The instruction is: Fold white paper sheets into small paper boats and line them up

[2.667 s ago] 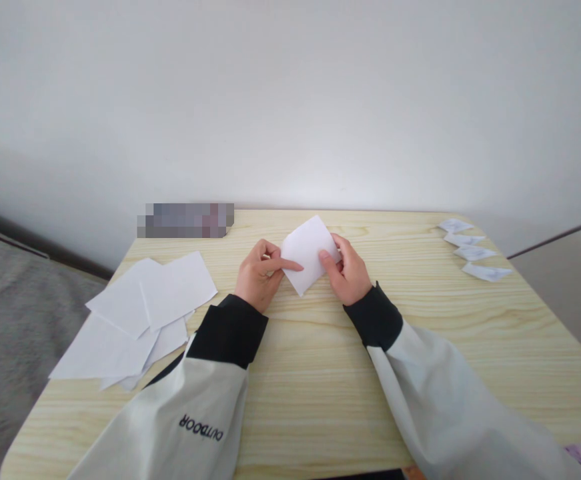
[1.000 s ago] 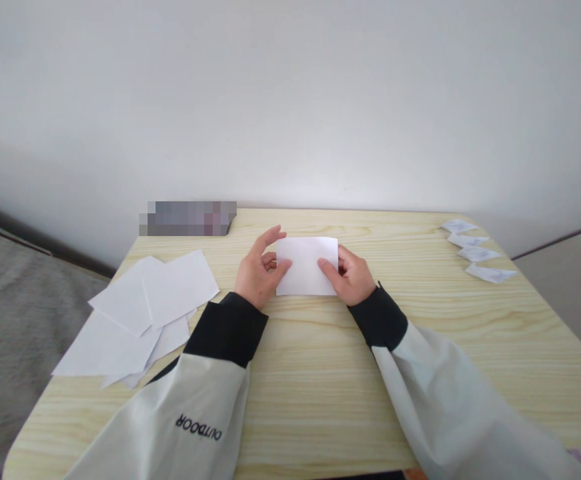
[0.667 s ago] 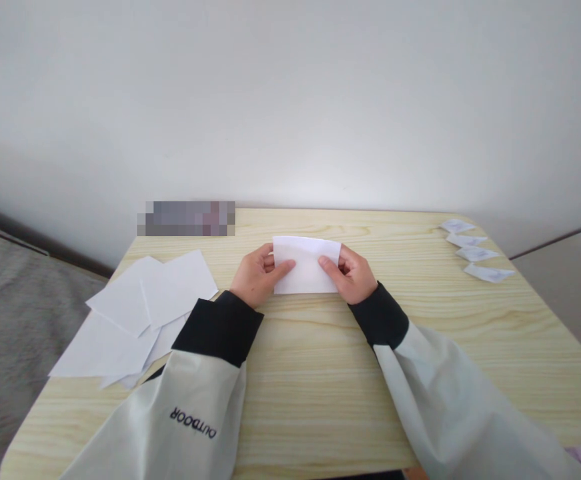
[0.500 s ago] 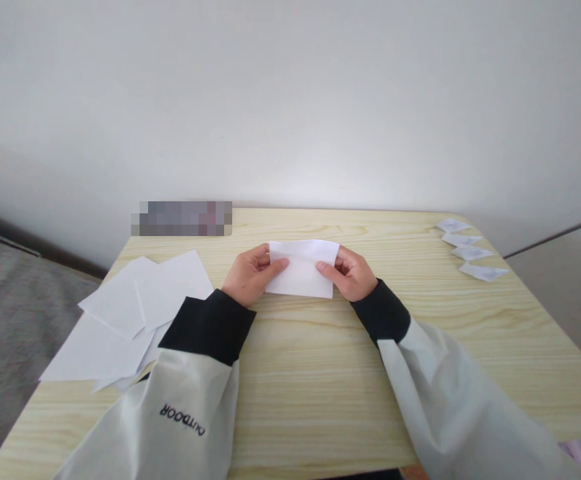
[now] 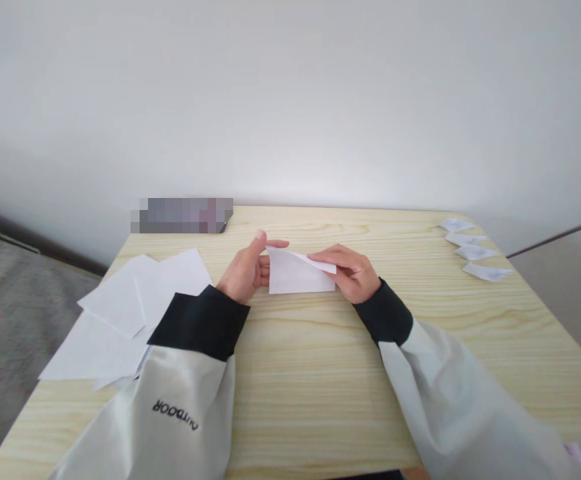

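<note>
Both hands are holding a folded white paper near the middle of the wooden table; the left hand is pinching its left edge, thumb raised and forefinger over the top corner; the right hand is gripping its right end, fingers flat on a slanting upper flap. Loose sheets are lying overlapped at the table's left side; four small folded pieces are sitting in a row near the far right corner.
</note>
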Demonstrator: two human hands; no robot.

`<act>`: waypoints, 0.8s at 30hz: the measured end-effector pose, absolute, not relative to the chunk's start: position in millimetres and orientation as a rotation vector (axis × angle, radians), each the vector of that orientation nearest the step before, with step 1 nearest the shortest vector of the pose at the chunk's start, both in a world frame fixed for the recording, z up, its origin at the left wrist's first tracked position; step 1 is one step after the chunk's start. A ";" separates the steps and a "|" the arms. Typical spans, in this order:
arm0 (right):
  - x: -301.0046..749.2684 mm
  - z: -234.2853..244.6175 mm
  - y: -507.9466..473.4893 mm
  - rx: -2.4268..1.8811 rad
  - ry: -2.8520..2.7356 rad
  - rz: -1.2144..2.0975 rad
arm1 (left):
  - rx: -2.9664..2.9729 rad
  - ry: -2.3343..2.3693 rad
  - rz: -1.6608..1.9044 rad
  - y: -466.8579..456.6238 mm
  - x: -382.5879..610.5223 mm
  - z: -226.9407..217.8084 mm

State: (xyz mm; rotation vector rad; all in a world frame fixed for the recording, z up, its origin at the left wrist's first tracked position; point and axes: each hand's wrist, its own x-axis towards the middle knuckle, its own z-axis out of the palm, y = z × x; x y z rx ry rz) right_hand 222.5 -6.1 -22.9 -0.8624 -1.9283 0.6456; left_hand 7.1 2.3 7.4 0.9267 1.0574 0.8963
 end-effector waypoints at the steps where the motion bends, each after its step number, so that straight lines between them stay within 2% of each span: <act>1: 222.8 -22.8 -5.9 -0.849 -1.937 0.624 | 0.979 1.081 0.896 2.1 6.9 6.4; 7: 222.2 -20.2 -6.0 -0.893 -1.894 0.601 | 1.358 1.107 0.934 3.2 4.0 -1.6; 14: 222.9 -24.9 -5.0 -0.934 -1.615 0.982 | 1.419 1.081 0.989 4.8 3.4 -5.8; 20: 215.2 -21.6 -8.4 -1.150 -1.631 0.779 | 1.400 1.059 0.979 4.1 3.8 -6.9; 24: 212.4 -21.8 -9.4 -1.191 -1.615 0.815 | 1.383 1.138 0.962 2.1 5.7 -0.9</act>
